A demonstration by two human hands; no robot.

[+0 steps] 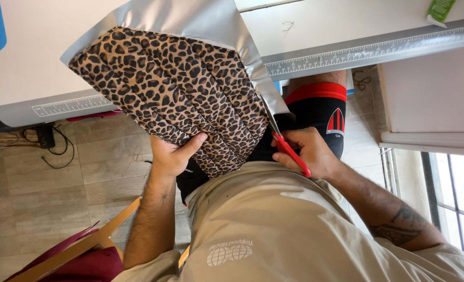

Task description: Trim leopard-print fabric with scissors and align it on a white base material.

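Our left hand [172, 155] grips the quilted leopard-print fabric with silver backing [174, 89]; our right hand [307, 152] is closed on red-handled scissors [289, 151] at its edge.

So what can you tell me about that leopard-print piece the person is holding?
The leopard-print piece looks like quilted, padded fabric, tan with black and brown spots, stitched in parallel channels. It is backed by or lying on a shiny silver sheet that sticks out along its top and right edges. It is held up, tilted, in front of a white table. The left hand has a grip on its lower edge, thumb on the print. The right hand works red-handled scissors at its right edge.
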